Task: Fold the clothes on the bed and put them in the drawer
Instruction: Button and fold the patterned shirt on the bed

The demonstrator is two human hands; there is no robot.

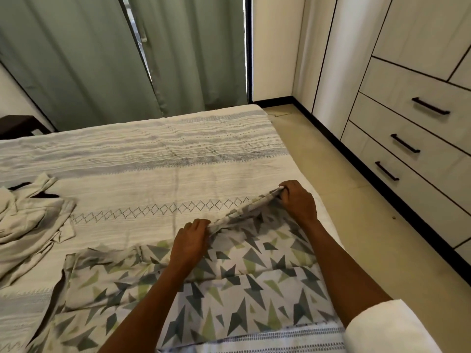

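Lying on the bed [153, 159], near its right edge, a patterned garment [242, 284] is pinched along its far hem by the left hand [190, 242] and the right hand [297, 200]. A beige garment [30, 220] is seen crumpled at the bed's left; closed drawers [407, 138] are seen right of the bed.

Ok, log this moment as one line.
fold | left hand and right hand pinch patterned cloth far edge | beige garment waiting | drawers shut

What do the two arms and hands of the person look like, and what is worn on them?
Both forearms are bare. The left hand and the right hand wear no gloves, and no ring, watch or bracelet shows. A white sleeve covers the right arm above the elbow. The left arm leaves the picture before any sleeve appears.
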